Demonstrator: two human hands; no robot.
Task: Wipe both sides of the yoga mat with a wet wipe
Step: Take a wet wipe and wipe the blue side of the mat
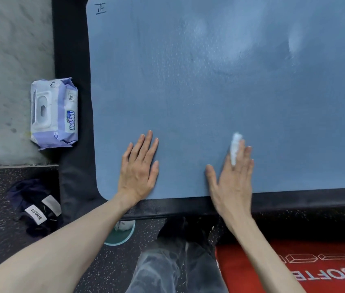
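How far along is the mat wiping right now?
Done: damp sheen on the blue yoga mat at its far right. In hand: the right hand presses a white wet wipe near the front edge; the left hand steadies it. Left: dull near-left area, underside.

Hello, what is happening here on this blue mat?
A person is wiping a blue yoga mat. The left hand lies flat on it, and the right hand presses a white wet wipe against it under straight fingers. A pack of wipes lies left of the mat.
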